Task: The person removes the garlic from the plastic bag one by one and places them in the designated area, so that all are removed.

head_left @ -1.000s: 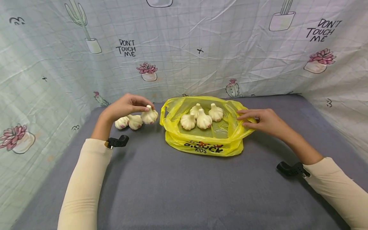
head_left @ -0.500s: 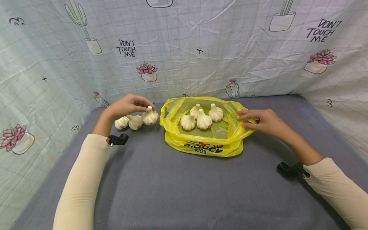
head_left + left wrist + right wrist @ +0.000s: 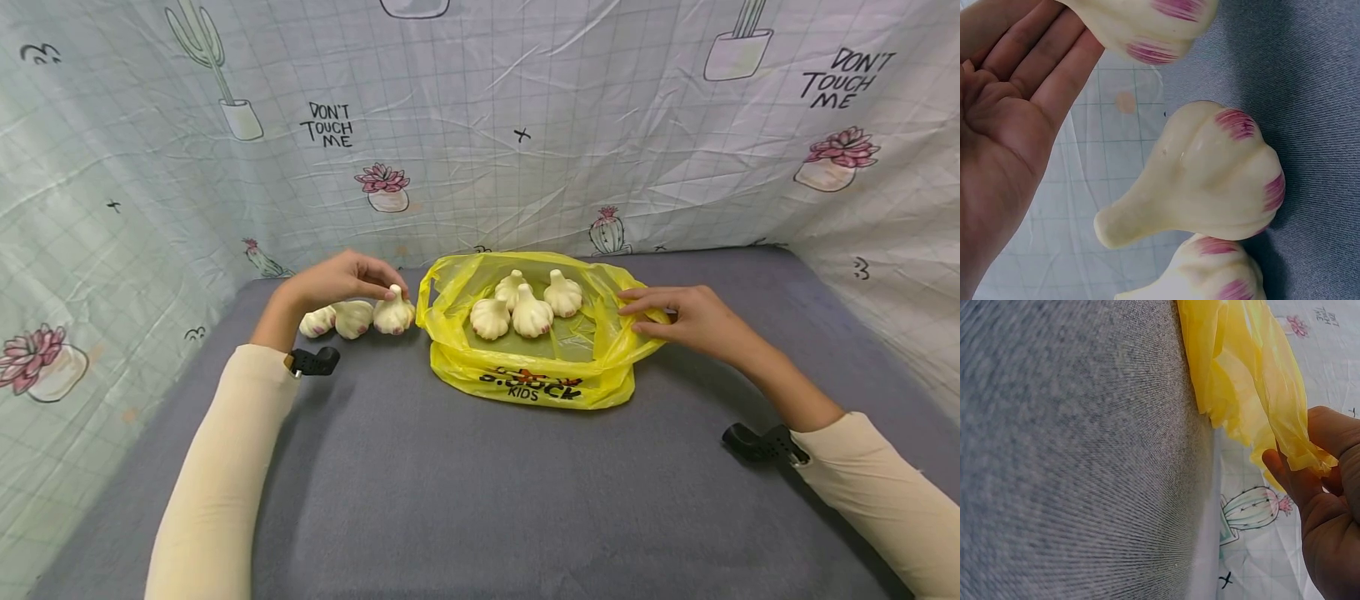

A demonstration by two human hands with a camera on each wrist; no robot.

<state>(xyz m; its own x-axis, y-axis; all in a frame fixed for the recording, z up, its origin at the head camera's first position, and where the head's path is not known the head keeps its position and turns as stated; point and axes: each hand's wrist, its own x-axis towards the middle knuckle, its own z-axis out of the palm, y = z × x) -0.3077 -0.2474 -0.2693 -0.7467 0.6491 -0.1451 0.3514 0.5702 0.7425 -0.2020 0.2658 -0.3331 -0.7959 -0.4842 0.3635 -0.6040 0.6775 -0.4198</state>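
My left hand [image 3: 341, 277] pinches a cream garlic bulb [image 3: 395, 315] by its upright neck, at the table surface just left of a yellow plastic bag [image 3: 457, 371]. Two more garlic bulbs lie to its left, the nearer one [image 3: 352, 318] partly under the hand's line. In the left wrist view the held bulb [image 3: 1160, 25] is cut off by the top edge, and its purple streaks show. Several garlic bulbs [image 3: 533, 317] sit inside the wide-mouthed bag. At the bag's right side, my right hand [image 3: 697, 317] pinches its rim between thumb and fingers, also seen in the right wrist view.
A grey cloth [image 3: 480, 492] covers the table. Behind and at both sides hangs a pale curtain [image 3: 465, 167] printed with cacti and lettering. Black camera mounts sit on both wrists, the left one [image 3: 315, 361] low over the cloth.
My left hand has come down slightly with the garlic bulb, lowering it toward the table and a touch rightward to the bag. The right hand and the bag stay as they were.
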